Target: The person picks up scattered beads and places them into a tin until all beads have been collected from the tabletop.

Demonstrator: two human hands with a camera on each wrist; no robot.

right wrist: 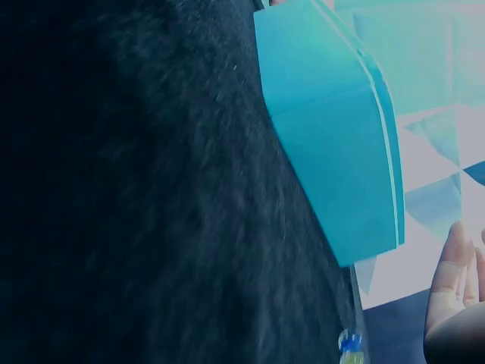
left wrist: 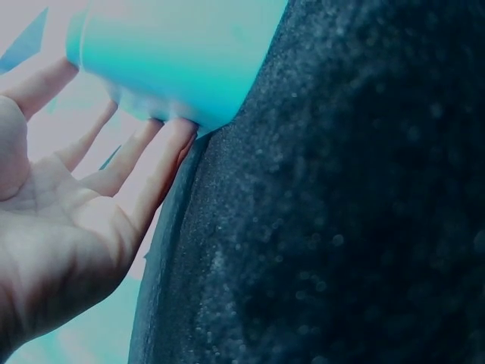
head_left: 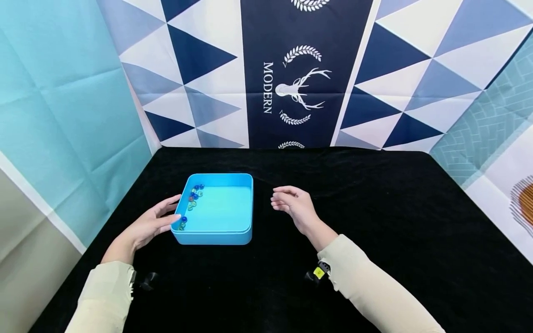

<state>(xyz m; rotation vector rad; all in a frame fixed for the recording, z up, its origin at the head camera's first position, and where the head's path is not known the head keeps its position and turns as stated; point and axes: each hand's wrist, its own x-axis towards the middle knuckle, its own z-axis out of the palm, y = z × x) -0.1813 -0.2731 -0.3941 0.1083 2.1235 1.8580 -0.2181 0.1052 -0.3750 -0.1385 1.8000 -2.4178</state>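
Observation:
A light blue square box (head_left: 216, 208), its top uncovered, sits on the black cloth. Several glass marbles (head_left: 194, 196), blue and clear with coloured swirls, lie inside along its left wall. My left hand (head_left: 147, 225) holds that left wall, with the thumb over the rim and the fingers outside; in the left wrist view, fingertips (left wrist: 182, 125) meet the box's lower side. My right hand (head_left: 295, 206) hovers right of the box, apart from it, fingers loosely bent with nothing seen in them. In the right wrist view, small marbles (right wrist: 351, 345) show low beside the cloth's edge.
Black cloth (head_left: 374, 222) covers the table around the box. Behind stands a patterned fabric backdrop (head_left: 300, 83) with triangles and a deer's head. Plain blue fabric (head_left: 62, 101) hangs at the left. Each wrist wears a dark strap (head_left: 324, 268) with a small camera.

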